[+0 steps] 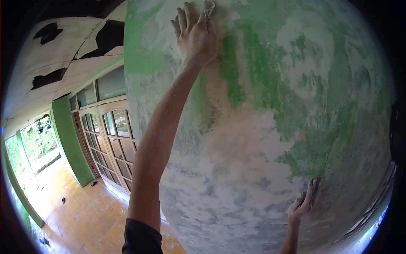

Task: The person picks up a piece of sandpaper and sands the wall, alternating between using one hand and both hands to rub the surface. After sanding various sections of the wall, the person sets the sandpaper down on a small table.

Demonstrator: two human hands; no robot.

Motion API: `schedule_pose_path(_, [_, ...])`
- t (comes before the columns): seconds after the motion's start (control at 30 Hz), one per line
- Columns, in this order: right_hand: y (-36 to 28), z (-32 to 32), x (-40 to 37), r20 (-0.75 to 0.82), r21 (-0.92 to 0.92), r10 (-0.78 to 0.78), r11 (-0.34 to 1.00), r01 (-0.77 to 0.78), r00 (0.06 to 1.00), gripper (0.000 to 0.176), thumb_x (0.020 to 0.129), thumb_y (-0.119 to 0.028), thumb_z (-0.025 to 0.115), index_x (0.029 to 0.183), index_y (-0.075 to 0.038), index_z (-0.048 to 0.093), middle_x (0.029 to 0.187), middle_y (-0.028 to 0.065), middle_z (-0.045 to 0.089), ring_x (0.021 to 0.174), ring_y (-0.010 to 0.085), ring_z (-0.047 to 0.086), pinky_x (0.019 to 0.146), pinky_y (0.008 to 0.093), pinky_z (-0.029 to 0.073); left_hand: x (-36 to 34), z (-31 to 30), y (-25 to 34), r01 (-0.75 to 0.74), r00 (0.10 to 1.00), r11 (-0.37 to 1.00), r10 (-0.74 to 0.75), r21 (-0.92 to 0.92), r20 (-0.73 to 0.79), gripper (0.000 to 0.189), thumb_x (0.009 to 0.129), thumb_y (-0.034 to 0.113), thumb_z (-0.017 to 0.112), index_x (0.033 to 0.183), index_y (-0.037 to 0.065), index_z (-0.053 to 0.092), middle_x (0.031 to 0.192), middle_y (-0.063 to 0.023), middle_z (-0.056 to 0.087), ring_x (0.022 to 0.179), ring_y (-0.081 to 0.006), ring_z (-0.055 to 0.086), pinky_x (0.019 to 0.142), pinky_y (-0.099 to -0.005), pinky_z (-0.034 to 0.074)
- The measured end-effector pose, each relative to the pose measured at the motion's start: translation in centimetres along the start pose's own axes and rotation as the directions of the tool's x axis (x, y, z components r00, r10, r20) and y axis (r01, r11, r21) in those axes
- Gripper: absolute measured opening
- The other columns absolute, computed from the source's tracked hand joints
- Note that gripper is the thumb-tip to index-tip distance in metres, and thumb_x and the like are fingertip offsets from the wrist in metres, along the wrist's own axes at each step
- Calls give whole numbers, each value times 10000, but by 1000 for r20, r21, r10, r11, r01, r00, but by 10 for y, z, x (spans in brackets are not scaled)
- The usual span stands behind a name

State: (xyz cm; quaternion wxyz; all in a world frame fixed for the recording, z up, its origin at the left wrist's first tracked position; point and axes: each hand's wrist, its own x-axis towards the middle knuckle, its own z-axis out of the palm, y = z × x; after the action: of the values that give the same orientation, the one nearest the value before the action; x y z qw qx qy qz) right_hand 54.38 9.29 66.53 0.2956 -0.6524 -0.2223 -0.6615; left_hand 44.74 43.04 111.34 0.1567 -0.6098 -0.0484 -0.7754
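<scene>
My left hand (196, 40) is high on the patchy green and whitish wall (245, 139), its fingers spread against the surface. A small pale curled piece (208, 10) shows at its thumb, pinned to the wall; what lies under the palm is hidden. Lower on the right, my right hand (302, 204) rests on the wall with fingers stretched upward near the lower edge of a green patch. Nothing shows in its grasp. Pale dust coats the fingers of both hands.
Left of the wall are glass-paned wooden doors (111, 139) and a green pillar (72, 142). Small dark objects lie on the orange tiled floor (80, 207). The ceiling (72, 29) has dark broken holes. Greenery shows outside at far left.
</scene>
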Motion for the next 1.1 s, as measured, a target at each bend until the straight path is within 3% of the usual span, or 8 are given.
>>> schedule_pose_path(0.13, [0,1,1,-14,0,-16,1000,16,1000,508,1090,-315,350,1338,71,569,1395,236,572,1362,467,450,1113,545,357,28,0,-18,44,999,998,-44,-39,9,517,1058,369,323,1566,273,351,1650,-167,227,1527,-385,171,1245,-507,110])
schedule_pose_path(0.3, [7,4,-2,-20,41,14,999,-13,1000,487,1082,-293,363,1318,73,581,1385,232,582,1355,484,446,1110,554,355,97,8,-69,204,971,971,-217,126,99,535,1065,401,266,1588,292,279,1657,-160,214,1534,-380,153,1247,-508,101])
schedule_pose_path(0.5, [3,1,-1,-10,36,13,999,-12,1000,475,1080,-274,366,1310,82,581,1377,237,586,1354,491,443,1106,568,358,24,-6,-26,39,998,999,-39,2,42,522,1058,361,332,1574,285,328,1648,-177,226,1526,-396,166,1244,-510,105])
schedule_pose_path(0.63, [-2,3,1,-19,23,-5,1000,5,1000,497,1097,-299,350,1338,79,563,1392,248,568,1349,449,474,1102,523,390,-1,-13,-23,-20,1000,996,21,-91,17,520,1055,357,348,1568,276,344,1642,-188,232,1523,-385,183,1245,-501,113])
schedule_pose_path(0.83, [1,1,1,-49,22,6,1000,-5,999,491,1096,-299,357,1337,75,565,1401,242,562,1359,445,463,1110,529,377,82,0,-81,171,976,976,-187,134,111,536,1061,383,328,1588,294,280,1653,-175,216,1527,-403,161,1238,-532,115])
schedule_pose_path(0.93, [3,0,-1,-26,9,-13,1000,14,1000,489,1096,-300,359,1337,72,566,1402,239,561,1363,445,458,1115,534,369,88,6,-70,257,963,964,-261,70,60,529,1060,378,332,1579,280,309,1643,-202,226,1518,-433,164,1236,-539,114])
schedule_pose_path(0.97, [2,1,0,-37,10,-10,1000,11,999,486,1091,-296,357,1318,69,582,1383,235,579,1353,457,465,1107,548,371,81,9,-60,253,964,966,-257,63,65,529,1060,378,332,1579,280,309,1643,-202,226,1518,-433,164,1236,-539,114])
schedule_pose_path(1.1, [-1,1,1,-44,5,23,1000,-23,999,494,1087,-302,347,1307,63,597,1366,230,595,1344,469,469,1108,558,365,10,1,26,-81,995,995,77,-65,-57,514,1033,319,407,1541,242,395,1608,-243,270,1498,-439,211,1235,-535,117])
